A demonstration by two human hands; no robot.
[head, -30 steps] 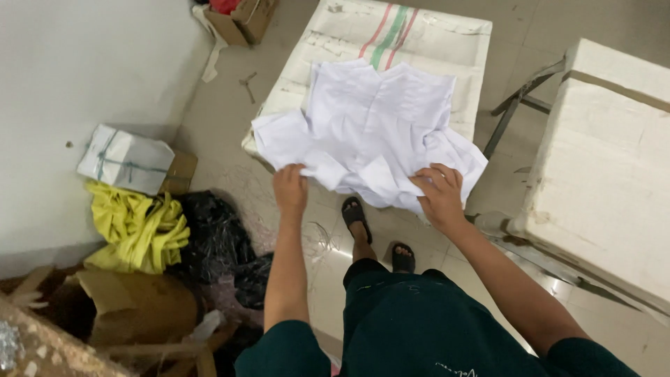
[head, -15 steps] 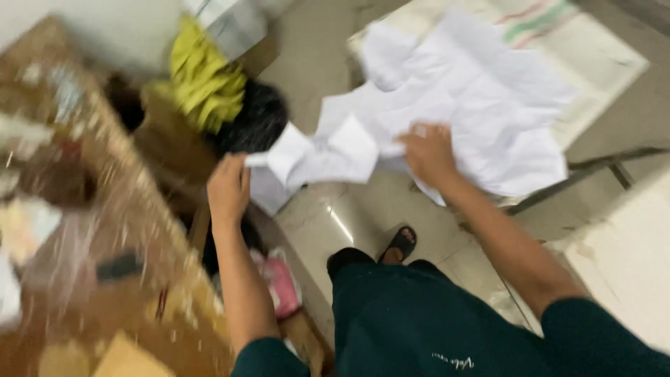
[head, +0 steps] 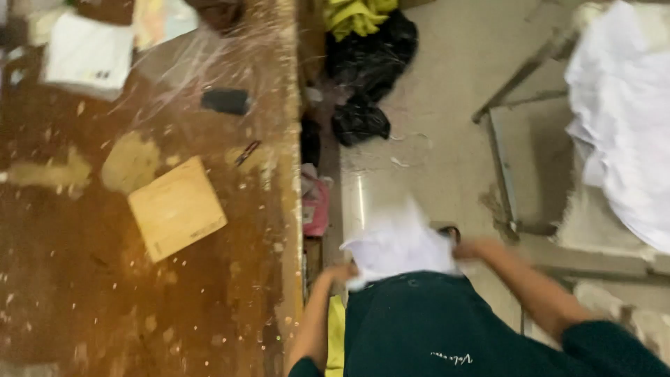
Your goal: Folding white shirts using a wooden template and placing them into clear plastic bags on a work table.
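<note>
Head view: your left hand point(head: 340, 271) and your right hand point(head: 469, 249) are both closed on a piece of white cloth point(head: 399, 248), one hand gripping each side edge, though the blur keeps you from seeing the fingers clearly. The cloth hangs between your hands, just above your dark green lap, bunched and peaked at the top. Half a second ago you held it out further from your body beside the white pile; now it is pulled in close and your view has swung left. To the left of your left hand runs a worn brown wooden table point(head: 84, 293), with a tan square board point(head: 176, 207) on it and a small black object point(head: 225, 101) beyond that. Ahead of your hands lie black bags point(head: 366, 66) and yellow fabric point(head: 356, 14) on the floor. Well to the right of your right hand sits the white fabric pile point(head: 624, 119).
</note>
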